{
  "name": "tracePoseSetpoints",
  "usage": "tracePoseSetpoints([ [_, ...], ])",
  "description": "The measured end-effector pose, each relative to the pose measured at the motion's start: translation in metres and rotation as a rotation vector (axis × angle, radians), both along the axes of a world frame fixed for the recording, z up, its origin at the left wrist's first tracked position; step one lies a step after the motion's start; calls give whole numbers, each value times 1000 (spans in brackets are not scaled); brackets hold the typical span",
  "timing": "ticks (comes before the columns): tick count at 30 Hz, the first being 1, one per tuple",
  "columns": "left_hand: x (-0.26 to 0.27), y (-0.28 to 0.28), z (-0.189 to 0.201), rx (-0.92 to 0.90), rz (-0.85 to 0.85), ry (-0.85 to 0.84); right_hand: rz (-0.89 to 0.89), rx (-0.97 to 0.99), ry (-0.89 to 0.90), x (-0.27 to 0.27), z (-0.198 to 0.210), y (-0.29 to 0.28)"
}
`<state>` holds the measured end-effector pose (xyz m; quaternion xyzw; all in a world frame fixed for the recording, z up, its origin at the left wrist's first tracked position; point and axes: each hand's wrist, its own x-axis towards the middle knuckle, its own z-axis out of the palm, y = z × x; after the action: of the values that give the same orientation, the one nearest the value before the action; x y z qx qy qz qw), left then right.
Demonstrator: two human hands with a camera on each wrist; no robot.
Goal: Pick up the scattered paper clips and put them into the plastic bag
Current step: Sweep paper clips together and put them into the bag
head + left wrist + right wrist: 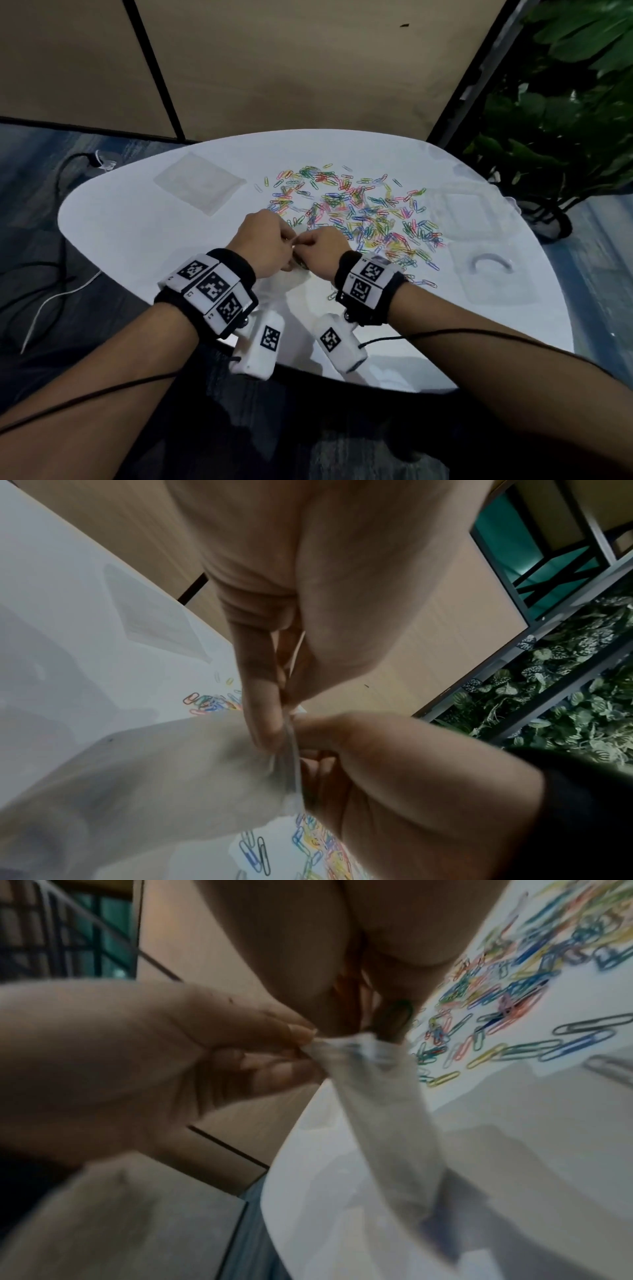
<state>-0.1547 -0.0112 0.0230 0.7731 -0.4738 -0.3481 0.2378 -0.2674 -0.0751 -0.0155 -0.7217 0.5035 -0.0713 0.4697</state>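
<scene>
Both hands are holding the plastic bag (380, 1096) up over the counter (137, 219). The left hand (265, 240) and the right hand (323, 248) are pinching its top edge, probably to pull it open. The paper clips (359, 209) are lying scattered just behind.

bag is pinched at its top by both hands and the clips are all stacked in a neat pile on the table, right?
Not quite. Both the left hand and the right hand do pinch the top of the bag, but the clips are not in a neat pile: the head view shows them scattered loose across the table.
</scene>
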Motion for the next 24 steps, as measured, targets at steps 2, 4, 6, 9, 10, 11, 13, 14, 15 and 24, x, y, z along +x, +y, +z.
tracePoseSetpoints([
  [2,1,-1,5,-14,11,-23,70,62,-9,3,6,-6],
  [4,4,-3,9,-25,45,-14,102,26,-29,1,10,-10],
  [6,6,-4,12,-26,64,-1,99,-31,-45,-5,15,-13],
  [9,6,-4,12,-7,82,-5,286,-165,46,-9,26,-15],
  [10,5,-4,12,0,86,-12,361,-199,80,-9,31,-14],
  [11,6,-4,11,4,88,-27,383,-211,77,-10,34,-15],
  [13,8,-4,12,12,86,-67,273,-143,-51,-18,42,-21],
  [14,11,-3,13,19,79,-85,196,-136,-115,-23,42,-27],
  [15,14,-2,13,26,73,-101,157,-176,-116,-30,39,-33],
  [24,13,5,17,71,-45,-206,817,-532,694,-104,-68,-25],
])
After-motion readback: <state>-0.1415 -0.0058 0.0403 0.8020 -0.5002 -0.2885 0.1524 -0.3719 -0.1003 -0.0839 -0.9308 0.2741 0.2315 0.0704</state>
